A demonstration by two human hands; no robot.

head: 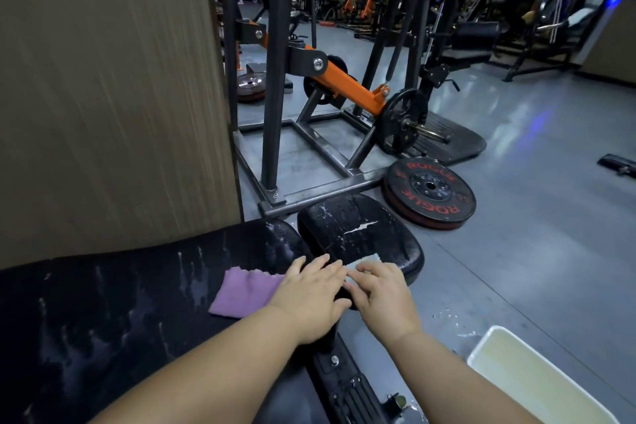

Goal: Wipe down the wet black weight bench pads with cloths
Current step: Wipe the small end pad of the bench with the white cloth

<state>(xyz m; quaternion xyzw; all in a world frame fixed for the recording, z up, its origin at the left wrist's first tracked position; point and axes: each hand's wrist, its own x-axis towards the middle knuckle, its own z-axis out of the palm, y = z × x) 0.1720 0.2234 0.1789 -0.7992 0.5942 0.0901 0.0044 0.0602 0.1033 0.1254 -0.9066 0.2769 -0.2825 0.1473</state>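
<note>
Now left hand (pixel 311 289) is pressing flat, fingers spread, on purple cloth (pixel 244 293) on wet bench pad (pixel 137 289); right hand (pixel 382 296) is pressing, fingers spread, on pale cloth (pixel 364 260) at seat pad (pixel 361 231).

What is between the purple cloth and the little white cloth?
In the head view, the left hand lies between the purple cloth and the white cloth, pressing the purple one's edge; the right hand covers the white one.

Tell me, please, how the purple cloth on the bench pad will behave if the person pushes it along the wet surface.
The purple cloth looks thin and floppy, with a frayed far edge, so it would probably bunch up unless pressed flat. The long bench pad shows streaks of water, so the cloth likely soaks, drags and clings somewhat. The left hand lies flat on one end, which should keep it spread.
</note>
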